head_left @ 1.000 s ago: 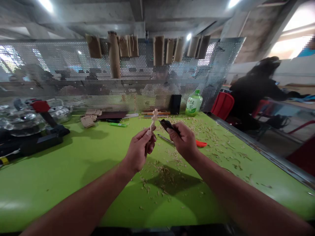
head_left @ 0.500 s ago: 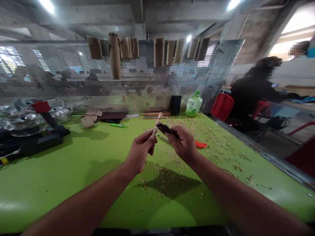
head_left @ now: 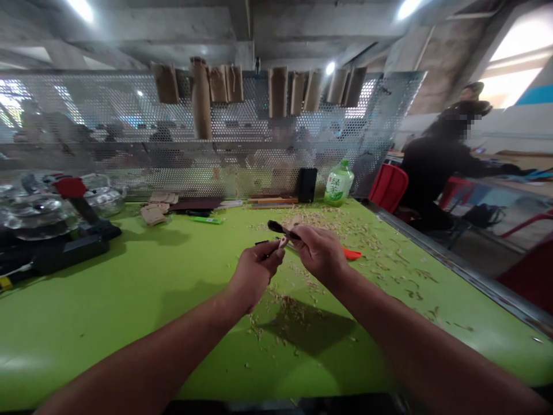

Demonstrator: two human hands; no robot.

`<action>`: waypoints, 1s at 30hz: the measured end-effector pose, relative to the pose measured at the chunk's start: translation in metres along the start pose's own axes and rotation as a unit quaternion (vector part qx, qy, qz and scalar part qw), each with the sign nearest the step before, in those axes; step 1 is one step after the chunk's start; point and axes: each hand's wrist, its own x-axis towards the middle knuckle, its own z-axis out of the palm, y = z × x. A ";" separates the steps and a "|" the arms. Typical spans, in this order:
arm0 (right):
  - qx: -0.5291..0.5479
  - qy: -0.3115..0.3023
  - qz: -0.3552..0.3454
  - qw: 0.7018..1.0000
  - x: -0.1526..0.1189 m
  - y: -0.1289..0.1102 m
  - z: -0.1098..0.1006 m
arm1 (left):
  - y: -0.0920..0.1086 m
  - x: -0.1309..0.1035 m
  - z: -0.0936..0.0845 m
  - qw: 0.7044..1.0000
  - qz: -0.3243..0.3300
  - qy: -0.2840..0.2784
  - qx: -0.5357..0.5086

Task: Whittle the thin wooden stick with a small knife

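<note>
My left hand [head_left: 258,271] is closed, its fingertips pinching a small pale piece of carved wood [head_left: 282,242]. My right hand [head_left: 322,248] is closed around a dark, slender tool [head_left: 277,227] whose end points left above the left fingertips. Both hands meet over the green tabletop [head_left: 142,300]. The wood's upper part shows beside the right fingers, and they seem to touch it. Whether the tool's edge touches the wood is hidden. Wood shavings [head_left: 298,311] lie scattered beneath the hands, and an orange object [head_left: 352,254] rests beyond my right wrist.
A green-capped bottle [head_left: 339,183] and a black upright object [head_left: 307,185] stand at the back. Flat wood pieces [head_left: 155,212] and a bright green item [head_left: 207,220] lie back left, near a red-and-black device [head_left: 80,202] and glass kettles [head_left: 38,213]. A person in black [head_left: 436,155] sits at right.
The dark tool has swung up and left across the top of the wood. My left hand has shifted slightly right, bringing the hands closer together, and the wood has tilted to the right.
</note>
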 end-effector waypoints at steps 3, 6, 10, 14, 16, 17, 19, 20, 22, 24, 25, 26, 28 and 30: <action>-0.012 0.016 0.016 1.000 -0.001 0.003 0.001 | 0.001 0.002 -0.004 1.000 -0.018 0.000 -0.023; -0.033 0.013 0.001 0.999 0.000 0.004 0.002 | 0.001 0.004 -0.006 0.999 -0.029 0.005 -0.035; -0.067 0.011 -0.047 0.997 0.005 0.001 0.003 | 0.001 0.002 -0.001 1.000 -0.027 0.006 -0.014; -0.092 0.004 -0.070 0.993 0.008 0.000 0.004 | 0.001 -0.002 0.003 0.999 -0.033 0.009 -0.013; -0.104 -0.006 -0.071 0.992 0.006 0.002 0.004 | 0.001 -0.001 0.001 0.999 -0.041 0.007 -0.031; -0.109 -0.012 -0.070 0.992 0.004 0.004 0.003 | 0.001 0.000 -0.001 0.998 -0.042 0.002 -0.038; -0.115 -0.018 -0.063 0.991 0.002 0.005 0.003 | 0.002 0.002 -0.004 0.998 -0.042 -0.008 -0.040; -0.116 -0.021 -0.059 0.991 0.002 0.005 0.003 | 0.001 0.003 -0.006 0.999 -0.040 -0.006 -0.034; -0.115 -0.024 -0.053 0.992 0.003 0.003 0.004 | 0.001 0.004 -0.006 0.999 -0.041 0.005 -0.011; -0.111 -0.030 -0.053 0.992 0.006 -0.001 0.004 | -0.001 0.004 -0.004 0.999 -0.044 0.005 0.018; -0.112 -0.033 -0.053 0.992 0.007 -0.003 0.004 | -0.002 0.003 -0.002 0.999 -0.045 0.002 0.030; -0.115 -0.036 -0.052 0.991 0.008 -0.004 0.004 | -0.003 0.001 0.000 0.998 -0.047 -0.001 0.039; -0.128 -0.042 -0.048 0.990 0.008 -0.005 0.003 | -0.003 0.000 0.002 0.998 -0.048 0.000 0.048; -0.143 -0.054 -0.047 0.987 0.007 -0.003 0.000 | 0.000 -0.001 0.000 0.998 -0.053 0.011 0.042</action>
